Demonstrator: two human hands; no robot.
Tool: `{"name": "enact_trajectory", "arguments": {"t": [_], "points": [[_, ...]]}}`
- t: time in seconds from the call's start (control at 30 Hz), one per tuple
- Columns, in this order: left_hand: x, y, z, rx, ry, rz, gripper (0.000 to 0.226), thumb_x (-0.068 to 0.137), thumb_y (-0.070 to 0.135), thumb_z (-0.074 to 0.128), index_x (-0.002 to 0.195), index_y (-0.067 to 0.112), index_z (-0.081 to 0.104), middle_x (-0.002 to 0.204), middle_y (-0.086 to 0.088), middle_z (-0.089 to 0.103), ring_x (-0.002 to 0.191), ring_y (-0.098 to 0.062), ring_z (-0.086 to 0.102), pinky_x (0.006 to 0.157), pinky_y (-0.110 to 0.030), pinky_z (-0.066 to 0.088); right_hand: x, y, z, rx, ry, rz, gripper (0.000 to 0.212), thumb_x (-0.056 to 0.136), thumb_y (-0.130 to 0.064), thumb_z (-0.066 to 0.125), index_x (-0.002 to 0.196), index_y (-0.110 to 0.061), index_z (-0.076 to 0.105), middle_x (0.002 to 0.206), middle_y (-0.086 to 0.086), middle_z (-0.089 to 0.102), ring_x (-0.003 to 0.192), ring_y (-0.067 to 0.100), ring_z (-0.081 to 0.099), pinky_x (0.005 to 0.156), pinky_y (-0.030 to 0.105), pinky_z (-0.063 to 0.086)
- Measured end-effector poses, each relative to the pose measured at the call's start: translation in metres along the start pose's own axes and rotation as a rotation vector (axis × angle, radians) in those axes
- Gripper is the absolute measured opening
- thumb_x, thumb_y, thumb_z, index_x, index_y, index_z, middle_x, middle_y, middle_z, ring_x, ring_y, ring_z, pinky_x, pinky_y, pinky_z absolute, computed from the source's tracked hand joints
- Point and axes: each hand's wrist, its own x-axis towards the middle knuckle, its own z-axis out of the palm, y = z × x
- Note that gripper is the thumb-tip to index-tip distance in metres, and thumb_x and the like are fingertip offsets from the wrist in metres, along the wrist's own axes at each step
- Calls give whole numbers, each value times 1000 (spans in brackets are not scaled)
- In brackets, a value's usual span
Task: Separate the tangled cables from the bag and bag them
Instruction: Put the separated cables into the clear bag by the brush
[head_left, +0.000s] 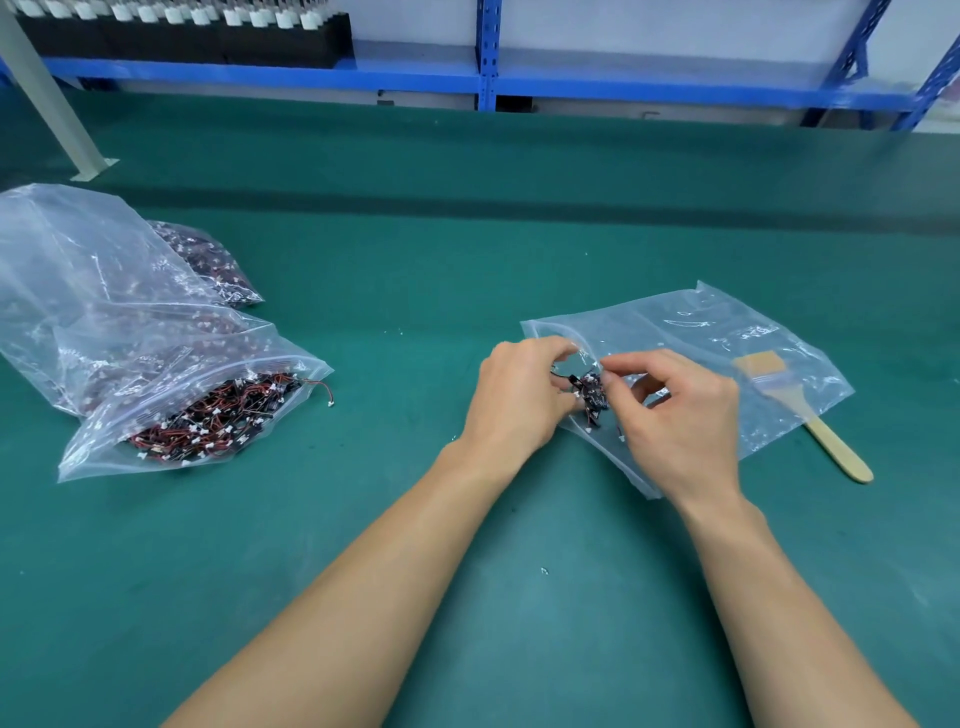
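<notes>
A small clump of red and black cables (592, 396) with white plugs sits between my two hands, at the open mouth of a clear, nearly empty plastic bag (701, 332) lying flat on the green mat. My left hand (519, 395) has its fingers curled round the clump's left side and the bag's edge. My right hand (680, 415) pinches the clump from the right with thumb and forefinger. At the left lies an open zip bag (171, 415) packed with tangled red and black cables, a few spilling from its mouth.
Behind the full bag lie a large crumpled clear bag (67, 260) and a further bag of cables (208, 260). A wooden-handled brush (831, 447) lies partly under the right bag. Blue shelving (488, 78) runs along the back, a grey post (52, 104) stands at far left.
</notes>
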Motion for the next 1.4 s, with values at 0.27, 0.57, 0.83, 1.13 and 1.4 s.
{"name": "enact_trajectory", "arguments": {"t": [0.27,0.57,0.83,1.13,1.4], "points": [[-4,-5,4,147,3,126,24,81,11,77,102,20,71,101,3,69,88,-15,67,84,-35,53,0,0,1,6,1,13,14,83,-8,76,88,-20,78,82,-12,72,64,12,62,66,24,49],[0,6,21,350,-20,208,12,91,26,64,95,27,75,82,-2,70,87,-27,53,76,-33,36,-1,1,2,43,10,-4,11,83,-9,76,86,-19,78,82,-15,70,69,11,62,62,15,45],[-1,-6,24,232,-95,252,9,93,36,63,97,31,69,66,12,50,85,-18,39,84,-36,37,-1,6,2,32,1,16,13,82,-9,76,86,-21,78,83,-15,72,69,10,62,64,8,42],[-17,-29,-12,123,-2,241,15,91,39,68,104,33,73,103,20,72,87,-7,41,88,-32,43,-4,4,2,-104,-152,77,15,72,-35,85,82,-34,74,78,-23,69,65,7,61,66,28,53],[-37,-56,-48,204,8,205,16,92,37,65,108,34,69,94,24,69,76,12,45,74,-24,37,-7,-3,10,-173,-199,76,9,77,-29,83,83,-30,77,73,-21,65,62,2,58,67,34,54]]}}
